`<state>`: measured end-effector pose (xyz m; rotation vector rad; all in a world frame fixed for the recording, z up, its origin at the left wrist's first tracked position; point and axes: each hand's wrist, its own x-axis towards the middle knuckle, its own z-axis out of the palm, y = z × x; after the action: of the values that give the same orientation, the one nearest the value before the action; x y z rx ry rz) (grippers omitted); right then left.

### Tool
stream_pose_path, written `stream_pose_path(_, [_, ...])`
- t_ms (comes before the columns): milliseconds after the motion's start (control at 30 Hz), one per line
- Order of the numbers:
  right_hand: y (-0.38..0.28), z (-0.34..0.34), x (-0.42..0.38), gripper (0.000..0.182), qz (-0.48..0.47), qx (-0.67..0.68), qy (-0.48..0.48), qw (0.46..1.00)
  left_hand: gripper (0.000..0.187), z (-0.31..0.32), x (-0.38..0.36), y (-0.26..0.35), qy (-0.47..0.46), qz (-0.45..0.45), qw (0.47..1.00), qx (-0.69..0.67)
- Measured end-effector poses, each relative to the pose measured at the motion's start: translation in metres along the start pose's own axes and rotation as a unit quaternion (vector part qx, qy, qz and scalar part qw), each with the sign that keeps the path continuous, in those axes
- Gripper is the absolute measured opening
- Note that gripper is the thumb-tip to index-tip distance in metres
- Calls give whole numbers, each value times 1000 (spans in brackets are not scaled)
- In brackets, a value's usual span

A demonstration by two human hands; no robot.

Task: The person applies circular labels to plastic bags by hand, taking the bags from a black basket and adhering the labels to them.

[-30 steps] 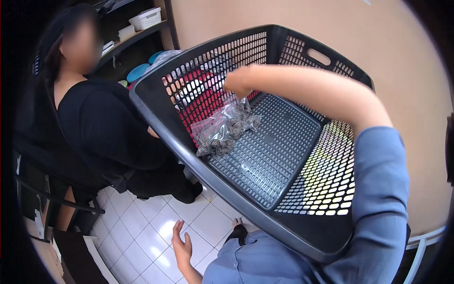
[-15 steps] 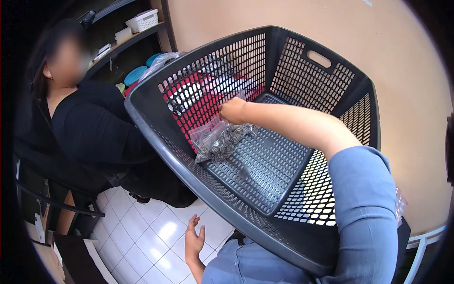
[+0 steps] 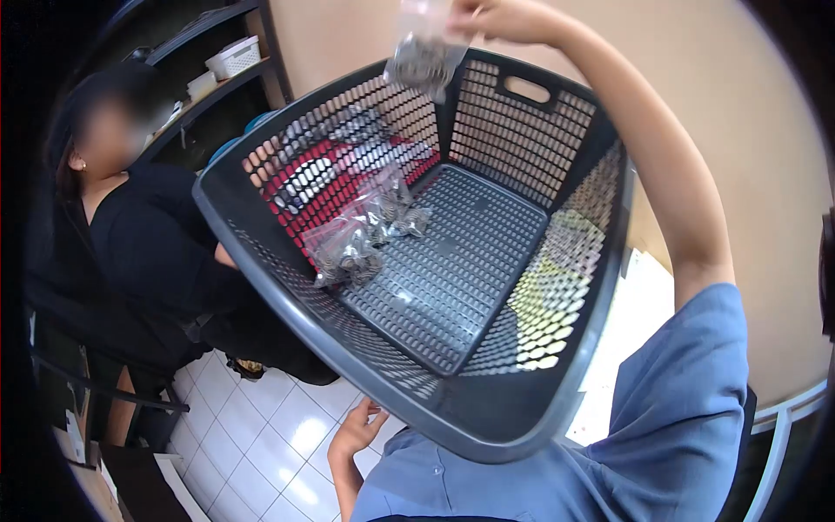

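My right hand (image 3: pixel 500 19) is raised over the far rim of a large black plastic basket (image 3: pixel 457 252), its fingers pinching the top of a clear zip bag (image 3: pixel 426 61). Grey metal coils show through that bag, which hangs slightly blurred. Inside the basket, more clear bags of coils (image 3: pixel 350 254) lie along the left side of the perforated floor. My left hand (image 3: pixel 357 428) is low at the basket's near left edge, thumb and fingers apart, fingertips right by the underside of the rim.
A person in black (image 3: pixel 165 235) stands to the left, one hand partly hidden behind the basket. Dark shelves (image 3: pixel 213 91) with a white bin (image 3: pixel 233 57) are behind them. White floor tiles (image 3: pixel 261 426) show below, and a beige wall (image 3: pixel 713 96) rises on the right.
My right hand has risen out of the basket with a bag of coils. The basket appears lower and further left in view, and my left hand is closer to its rim.
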<state>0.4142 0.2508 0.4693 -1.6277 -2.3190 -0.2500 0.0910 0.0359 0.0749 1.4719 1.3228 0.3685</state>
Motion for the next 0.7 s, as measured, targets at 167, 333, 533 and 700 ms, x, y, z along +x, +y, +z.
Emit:
stream_pose_path(167, [52, -57, -108, 19, -8, 326, 394, 859, 35, 34, -3, 29, -134, 103, 986, 5])
stream_pose_path(333, [67, -63, -240, 18, 85, 351, 442, 821, 53, 79, -13, 69, -311, 123, 933, -135])
stream_pose_path(533, [64, 27, -376, 14, 122, 509, 349, 777, 55, 144, -12, 149, -443, 187, 858, -178])
stream_pose_path(700, [36, 73, -429, 11, 194, 565, 376, 708, 47, 218, 4, 236, -254, 365, 851, -280])
